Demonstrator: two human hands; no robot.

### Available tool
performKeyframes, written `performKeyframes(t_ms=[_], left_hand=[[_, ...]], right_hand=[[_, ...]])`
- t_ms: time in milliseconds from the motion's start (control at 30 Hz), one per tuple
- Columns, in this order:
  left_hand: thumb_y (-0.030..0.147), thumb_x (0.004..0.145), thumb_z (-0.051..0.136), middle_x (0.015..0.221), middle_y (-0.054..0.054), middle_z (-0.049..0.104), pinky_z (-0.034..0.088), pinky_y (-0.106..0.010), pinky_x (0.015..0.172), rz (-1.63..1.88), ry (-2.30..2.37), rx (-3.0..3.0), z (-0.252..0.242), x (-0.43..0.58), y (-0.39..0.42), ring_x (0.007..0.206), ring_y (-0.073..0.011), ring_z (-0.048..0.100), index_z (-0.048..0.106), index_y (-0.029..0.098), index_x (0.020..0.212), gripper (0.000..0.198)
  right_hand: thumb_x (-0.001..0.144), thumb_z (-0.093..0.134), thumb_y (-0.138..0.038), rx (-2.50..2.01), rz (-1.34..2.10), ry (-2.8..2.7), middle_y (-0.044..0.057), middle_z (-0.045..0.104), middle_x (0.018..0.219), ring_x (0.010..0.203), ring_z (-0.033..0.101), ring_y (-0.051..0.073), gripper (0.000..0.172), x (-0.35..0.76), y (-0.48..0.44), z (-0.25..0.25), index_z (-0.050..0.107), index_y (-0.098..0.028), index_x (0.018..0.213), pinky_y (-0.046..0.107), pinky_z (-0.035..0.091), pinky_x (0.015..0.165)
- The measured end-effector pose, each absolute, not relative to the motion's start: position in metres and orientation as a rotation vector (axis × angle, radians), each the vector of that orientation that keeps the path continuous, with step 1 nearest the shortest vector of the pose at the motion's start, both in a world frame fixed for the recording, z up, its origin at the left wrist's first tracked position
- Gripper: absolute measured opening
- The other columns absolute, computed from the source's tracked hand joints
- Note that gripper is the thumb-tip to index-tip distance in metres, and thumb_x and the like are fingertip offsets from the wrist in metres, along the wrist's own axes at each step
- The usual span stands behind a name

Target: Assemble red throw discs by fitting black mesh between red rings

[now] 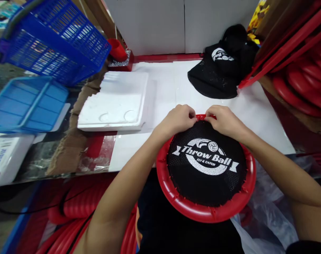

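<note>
A round throw-ball net frame (205, 213) with a red plastic rim and a black mesh face, printed "Throw Ball Fly & Catch", leans tilted between my arms at the table's front edge. At the far side of its rim, my left hand (183, 118) pinches the red edge just left of the top. My right hand (221, 120) grips the same rim a short way to the right, thumb over the mesh edge. Both sets of fingers are closed. Farther back on the table lie black printed mesh covers (215, 74) in a loose pile.
A white foam slab (118, 98) lies left of the frame on the white-covered table (162, 84). Blue baskets (62, 38) and a small red cup (118, 49) stand at the left. Red rings (305, 77) are stacked right, with more red rings (83, 201) below the table.
</note>
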State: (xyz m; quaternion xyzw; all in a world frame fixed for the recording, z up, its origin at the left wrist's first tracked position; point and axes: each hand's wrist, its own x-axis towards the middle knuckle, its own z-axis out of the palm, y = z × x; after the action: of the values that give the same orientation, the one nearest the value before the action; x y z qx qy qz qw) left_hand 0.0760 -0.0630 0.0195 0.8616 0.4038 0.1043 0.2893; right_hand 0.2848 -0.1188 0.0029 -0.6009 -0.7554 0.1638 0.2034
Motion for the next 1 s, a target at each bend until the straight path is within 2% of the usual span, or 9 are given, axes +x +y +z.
performKeyframes(t_ms=[100,200,333,400,533,700,833,933,1000], left_hand=[[0.024,0.101,0.057,0.102,-0.013,0.078,0.054,-0.04,0.09,0.324,1.087,2.449,0.028,0.073,-0.08,0.093,-0.025,0.07,0.079,0.015,0.1,0.024],[0.029,0.109,0.048,0.135,-0.018,0.07,0.051,-0.044,0.109,0.383,0.916,2.648,0.023,0.065,-0.112,0.124,-0.0299,0.066,0.073,0.011,0.125,0.034],[0.043,0.113,0.044,0.173,-0.021,0.037,0.027,-0.051,0.132,0.3,0.768,2.807,-0.002,0.053,-0.143,0.161,-0.0343,0.035,0.05,0.009,0.158,0.057],[0.044,0.114,0.039,0.177,-0.02,0.029,0.02,-0.05,0.135,0.275,0.784,2.839,-0.01,0.05,-0.146,0.165,-0.0324,0.027,0.043,0.01,0.163,0.06],[0.043,0.115,0.035,0.179,-0.017,0.023,0.017,-0.053,0.136,0.267,0.796,2.855,-0.005,0.057,-0.141,0.167,-0.0318,0.021,0.044,0.014,0.164,0.058],[0.056,0.112,0.038,0.175,-0.016,0.034,0.012,-0.059,0.135,0.215,0.704,2.856,-0.002,0.071,-0.139,0.165,-0.0345,0.026,0.044,0.014,0.164,0.067],[0.059,0.11,0.041,0.175,-0.017,0.034,0.017,-0.058,0.134,0.25,0.719,2.843,-0.015,0.071,-0.128,0.164,-0.0357,0.029,0.045,0.016,0.164,0.07],[0.062,0.108,0.046,0.174,-0.016,0.036,0.02,-0.058,0.134,0.224,0.707,2.81,-0.014,0.073,-0.119,0.162,-0.0351,0.034,0.048,0.019,0.163,0.07],[0.057,0.108,0.049,0.174,-0.016,0.036,0.017,-0.064,0.133,0.21,0.747,2.794,-0.006,0.075,-0.127,0.163,-0.0361,0.032,0.048,0.021,0.163,0.065]], right_hand=[[0.098,0.065,-0.025,-1.614,0.36,-2.035,0.007,0.075,0.102,0.097,0.068,0.026,0.01,0.291,-0.133,0.007,0.071,-0.022,0.091,0.042,0.051,0.09],[0.103,0.061,-0.031,-1.495,0.293,-1.924,0.008,0.076,0.119,0.113,0.069,0.027,0.014,0.304,-0.16,0.007,0.073,-0.024,0.102,0.048,0.053,0.104],[0.103,0.061,-0.031,-1.47,0.317,-2.075,0.011,0.07,0.142,0.135,0.061,0.033,0.019,0.312,-0.193,-0.005,0.074,-0.026,0.115,0.061,0.047,0.117],[0.104,0.059,-0.029,-1.478,0.346,-2.106,0.01,0.067,0.148,0.141,0.057,0.034,0.02,0.312,-0.199,-0.012,0.073,-0.027,0.118,0.065,0.045,0.12],[0.104,0.058,-0.03,-1.499,0.433,-2.049,0.01,0.062,0.153,0.145,0.053,0.032,0.027,0.312,-0.192,-0.016,0.067,-0.029,0.129,0.065,0.045,0.122],[0.102,0.059,-0.029,-1.478,0.394,-2.083,0.012,0.061,0.154,0.145,0.052,0.032,0.037,0.316,-0.178,-0.02,0.063,-0.027,0.138,0.063,0.043,0.124],[0.101,0.06,-0.033,-1.545,0.403,-2.027,0.015,0.057,0.159,0.15,0.049,0.034,0.033,0.313,-0.167,-0.029,0.067,-0.023,0.132,0.061,0.041,0.126],[0.1,0.061,-0.033,-1.519,0.489,-2.009,0.01,0.06,0.157,0.149,0.053,0.032,0.029,0.31,-0.158,-0.027,0.072,-0.027,0.126,0.059,0.041,0.127],[0.098,0.066,-0.037,-1.47,0.519,-1.991,0.005,0.067,0.149,0.145,0.058,0.03,0.027,0.311,-0.156,-0.018,0.074,-0.033,0.123,0.056,0.044,0.126]])
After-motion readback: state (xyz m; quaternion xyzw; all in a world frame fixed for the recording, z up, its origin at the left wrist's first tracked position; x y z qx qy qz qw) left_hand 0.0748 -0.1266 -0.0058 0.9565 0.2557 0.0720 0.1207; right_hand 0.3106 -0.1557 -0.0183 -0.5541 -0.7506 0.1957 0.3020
